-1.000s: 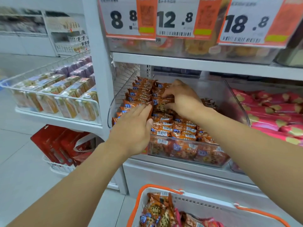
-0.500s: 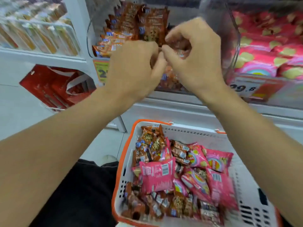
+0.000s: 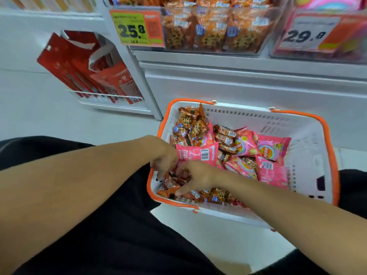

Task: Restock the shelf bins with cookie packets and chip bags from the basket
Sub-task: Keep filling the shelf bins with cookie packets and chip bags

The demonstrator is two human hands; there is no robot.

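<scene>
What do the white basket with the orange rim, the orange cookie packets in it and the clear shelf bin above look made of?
White basket with orange rim: looks like rigid moulded plastic, matte, with slotted walls. Orange cookie packets: thin printed film, glossy, crinkled, with crimped ends; probably plastic or foil-lined. Clear shelf bin: transparent hard plastic, likely acrylic; packets show through its front, though blur hides detail.

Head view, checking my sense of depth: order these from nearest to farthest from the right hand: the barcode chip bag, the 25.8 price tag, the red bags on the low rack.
1. Barcode chip bag, just above the right hand in the basket.
2. Red bags, upper left on the low rack.
3. 25.8 price tag, top, on the cookie bin.
</scene>
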